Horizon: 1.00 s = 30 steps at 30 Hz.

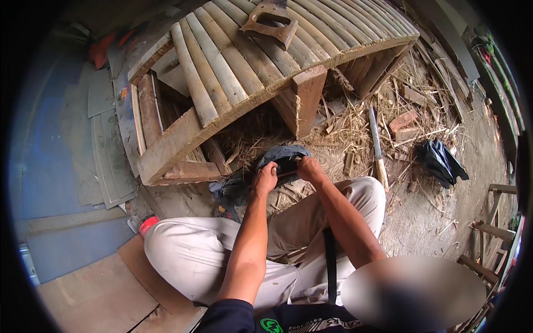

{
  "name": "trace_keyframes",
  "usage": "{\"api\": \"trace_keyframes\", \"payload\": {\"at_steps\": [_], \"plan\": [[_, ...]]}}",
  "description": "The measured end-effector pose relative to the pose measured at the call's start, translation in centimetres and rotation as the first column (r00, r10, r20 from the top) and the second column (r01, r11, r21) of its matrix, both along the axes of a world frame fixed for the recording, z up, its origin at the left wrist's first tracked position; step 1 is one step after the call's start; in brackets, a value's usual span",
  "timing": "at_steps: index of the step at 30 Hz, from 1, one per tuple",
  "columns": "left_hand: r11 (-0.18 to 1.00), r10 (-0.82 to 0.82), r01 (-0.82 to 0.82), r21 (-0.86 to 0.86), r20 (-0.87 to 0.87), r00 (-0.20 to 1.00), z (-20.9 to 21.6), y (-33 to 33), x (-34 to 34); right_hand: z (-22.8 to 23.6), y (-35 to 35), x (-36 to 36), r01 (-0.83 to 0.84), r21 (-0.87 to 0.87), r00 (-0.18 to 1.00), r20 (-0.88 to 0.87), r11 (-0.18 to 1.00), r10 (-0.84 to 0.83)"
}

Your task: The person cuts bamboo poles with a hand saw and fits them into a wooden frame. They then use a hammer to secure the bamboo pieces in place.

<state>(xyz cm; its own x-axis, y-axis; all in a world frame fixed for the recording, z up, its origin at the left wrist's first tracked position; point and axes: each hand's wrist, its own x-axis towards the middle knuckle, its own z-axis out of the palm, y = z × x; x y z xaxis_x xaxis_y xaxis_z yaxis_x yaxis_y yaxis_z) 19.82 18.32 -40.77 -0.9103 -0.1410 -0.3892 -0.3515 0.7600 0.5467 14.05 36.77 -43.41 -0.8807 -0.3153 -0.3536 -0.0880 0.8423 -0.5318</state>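
Dark bag (285, 151) gapes, gripped by left hand (265, 177) and right hand (311, 169).

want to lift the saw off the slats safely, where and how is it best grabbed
Probably by the saw's wooden handle, coming from the seated side. The handle points that way, lying on top of the slats, and it frames an opening, so its near bar could be wrapped. The other end points away, toward the picture's top edge.

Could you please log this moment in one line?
left hand: gripping dark bag; right hand: gripping same bag; slatted frame: ahead; handsaw: on frame; knife: on floor
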Motion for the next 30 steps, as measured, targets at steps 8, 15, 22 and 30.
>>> {"api": "trace_keyframes", "payload": {"at_steps": [8,15,22,30], "plan": [[0.957,-0.072,0.059,-0.283,-0.036,0.997,-4.0,-0.7,-3.0,1.2,-2.0,-2.4,0.056,-0.162,0.997,0.062,0.985,-0.047],[0.899,-0.211,0.245,-0.364,0.129,0.969,-5.2,-1.8,-5.0,2.5,-1.0,-2.4,-0.042,-0.177,0.988,0.14,0.983,0.068],[0.94,-0.06,0.083,-0.331,0.08,0.995,-5.5,-1.0,-4.2,3.0,-0.6,1.0,0.132,-0.234,0.981,0.172,0.963,-0.093],[0.965,-0.058,0.038,-0.261,-0.069,0.996,-5.3,0.1,-1.8,2.7,2.5,2.8,0.435,-0.335,0.841,0.482,0.836,-0.244]]}}
